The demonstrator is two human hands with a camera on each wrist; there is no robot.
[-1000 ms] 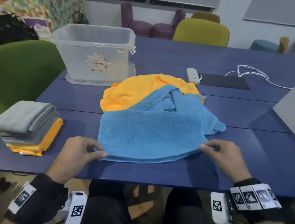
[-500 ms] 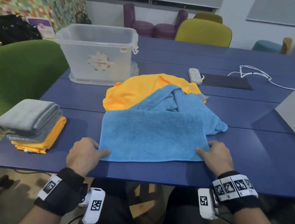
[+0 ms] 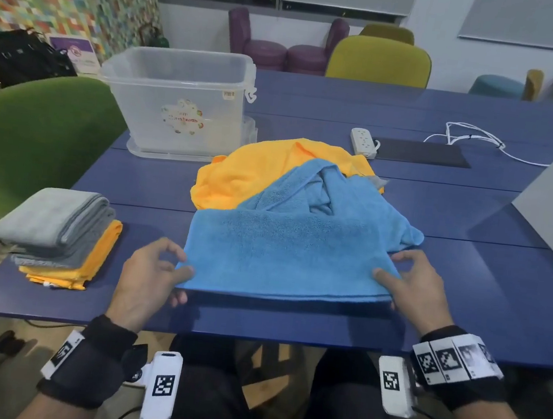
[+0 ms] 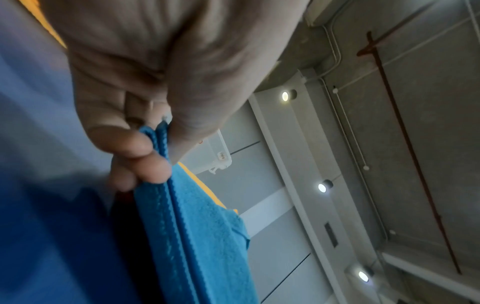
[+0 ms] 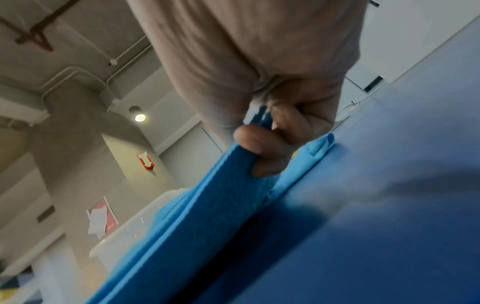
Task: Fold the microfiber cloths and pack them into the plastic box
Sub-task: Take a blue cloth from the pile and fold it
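Left hand (image 3: pixel 150 274): thumb and fingers (image 4: pixel 135 144) pinch the near left corner of the blue cloth (image 3: pixel 283 258), two layers together.
Right hand (image 3: pixel 418 287): thumb and fingers (image 5: pixel 249 139) pinch the near right corner of the same cloth.
Blue cloth: folded double, its near edge lifted a little above the table (image 3: pixel 464 299) close to the near edge; the far part lies crumpled.
Orange cloth (image 3: pixel 255 169): partly under the blue one, toward the table middle.
Plastic box (image 3: pixel 177 101): open, at the far left of the table.
Folded pile (image 3: pixel 58 232): grey cloths on orange ones, at the near left corner.
Power strip (image 3: pixel 363 141): behind the cloths.
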